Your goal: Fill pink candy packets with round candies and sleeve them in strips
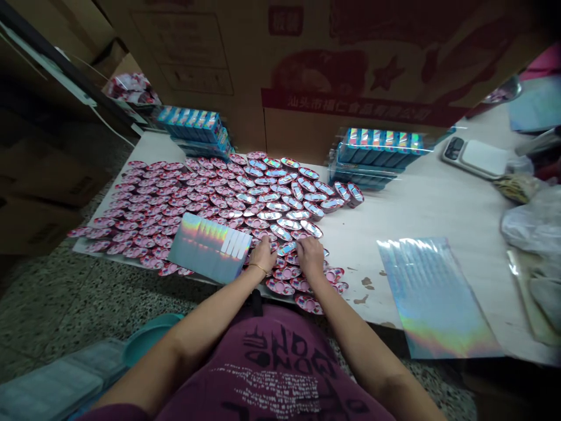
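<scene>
Oval pink and red boxes (pixel 219 191) stand packed side by side across the table, many with a shiny holographic sticker on top. My left hand (pixel 263 255) and my right hand (pixel 310 256) are low over the front rows, fingers bent, at opposite ends of a holographic sticker (pixel 288 248) on one oval box. Both hands' fingertips seem closed on the sticker's ends, though they are partly hidden. Left of my left hand, a holographic sticker sheet (pixel 205 248) lies on the boxes; several white strips show where stickers are gone.
Another holographic sheet (pixel 433 298) overhangs the table's front edge at right. Blue boxes in clear wrap (pixel 377 155) and a second blue stack (pixel 193 126) stand against a big carton (pixel 302 134). A white scale (pixel 477 158) and plastic bags (pixel 532 219) lie far right. A teal basin (pixel 151 333) sits below.
</scene>
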